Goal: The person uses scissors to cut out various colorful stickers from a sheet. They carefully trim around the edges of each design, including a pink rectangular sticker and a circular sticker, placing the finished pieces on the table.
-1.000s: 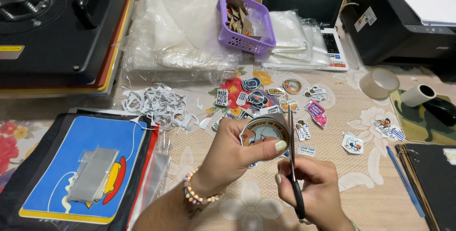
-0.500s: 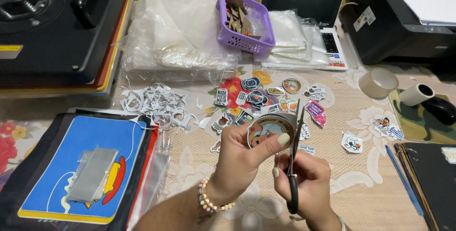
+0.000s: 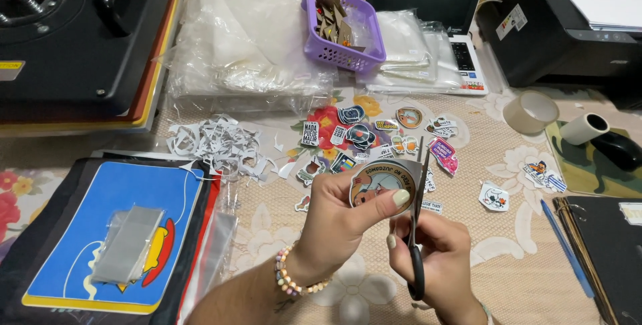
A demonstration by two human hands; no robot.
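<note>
Glossy paper, a round sticker (image 3: 382, 183) with a tan rim and a picture at its centre, sits pinched between the thumb and fingers of the left hand (image 3: 334, 221) at lower centre of the frame, held up above the table. Right hand (image 3: 438, 255), just to its right, is clenched through the black handles of scissors (image 3: 418, 225), whose blades point up along the sticker's right edge. Beyond lie cut stickers (image 3: 374, 139) on the floral tablecloth (image 3: 515, 245), white paper trimmings (image 3: 217, 143) to the left, a purple basket (image 3: 342, 27) at upper centre.
</note>
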